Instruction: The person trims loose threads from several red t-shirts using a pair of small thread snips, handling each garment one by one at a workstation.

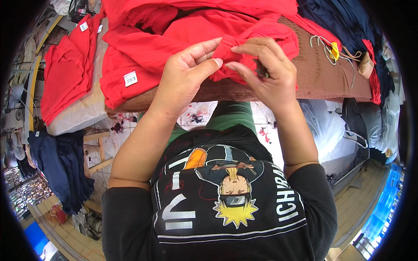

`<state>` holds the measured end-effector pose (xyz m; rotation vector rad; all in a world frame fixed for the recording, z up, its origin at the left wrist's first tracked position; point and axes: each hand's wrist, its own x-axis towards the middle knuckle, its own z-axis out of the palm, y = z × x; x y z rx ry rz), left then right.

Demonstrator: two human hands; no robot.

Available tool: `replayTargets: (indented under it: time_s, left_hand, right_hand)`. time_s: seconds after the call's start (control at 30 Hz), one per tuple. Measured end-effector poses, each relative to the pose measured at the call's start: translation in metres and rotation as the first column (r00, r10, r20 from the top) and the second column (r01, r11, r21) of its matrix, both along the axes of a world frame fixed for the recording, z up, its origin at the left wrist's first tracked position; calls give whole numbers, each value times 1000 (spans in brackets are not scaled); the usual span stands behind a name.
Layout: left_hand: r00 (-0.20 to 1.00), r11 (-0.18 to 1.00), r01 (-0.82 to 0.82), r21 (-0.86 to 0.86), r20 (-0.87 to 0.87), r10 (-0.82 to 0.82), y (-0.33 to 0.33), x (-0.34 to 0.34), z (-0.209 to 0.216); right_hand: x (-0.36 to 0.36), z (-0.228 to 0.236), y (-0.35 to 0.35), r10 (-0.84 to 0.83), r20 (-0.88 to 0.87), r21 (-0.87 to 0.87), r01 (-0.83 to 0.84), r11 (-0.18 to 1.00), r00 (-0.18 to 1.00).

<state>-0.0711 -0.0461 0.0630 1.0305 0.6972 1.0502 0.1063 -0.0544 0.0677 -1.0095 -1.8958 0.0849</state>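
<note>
A red garment [148,52] lies bunched over the brown-covered table in front of me, a white tag on its left part. Its ribbed cuff [224,48] is lifted between my hands. My left hand [185,71] is closed, pinching the cuff between thumb and fingers. From the other side, my right hand [271,65] has index finger and thumb at the edge of the cuff, with red cloth between them. A small dark, metal-looking thing shows in the curl of my right hand; its kind is mostly hidden.
A folded red garment [67,71] lies on a plastic-wrapped stack at the left. Dark blue cloth [61,163] hangs below it. Cords with a yellow piece [334,51] rest on the brown table cover [318,80]. Clear plastic bags [324,126] stand at the right; thread scraps litter the tiled floor.
</note>
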Motion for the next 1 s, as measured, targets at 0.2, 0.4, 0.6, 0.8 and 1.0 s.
replayTargets:
  time_s: [0.2, 0.4, 0.6, 0.8, 1.0]
  left_hand:
    - [993, 985, -15, 174, -114, 35, 1, 0, -6]
    - [937, 913, -35, 406, -305, 172, -1, 3, -8]
    - [782, 747, -104, 657, -410, 470, 5, 8, -8]
    - [959, 981, -172, 84, -215, 187, 9, 0, -10]
    - [988, 995, -93, -46, -125, 87, 7, -3, -4]
  right_hand:
    - [0, -10, 7, -10, 20, -16, 10, 1000, 1000]
    - [4, -9, 6, 43, -225, -207, -91, 974, 973]
    - [-3, 10, -13, 177, -21, -254, -176, 951, 984]
    - [3, 41, -41, 451, 70, -575, -333, 747, 890]
    - [10, 40, -33, 64, 132, -249, -30, 968, 989]
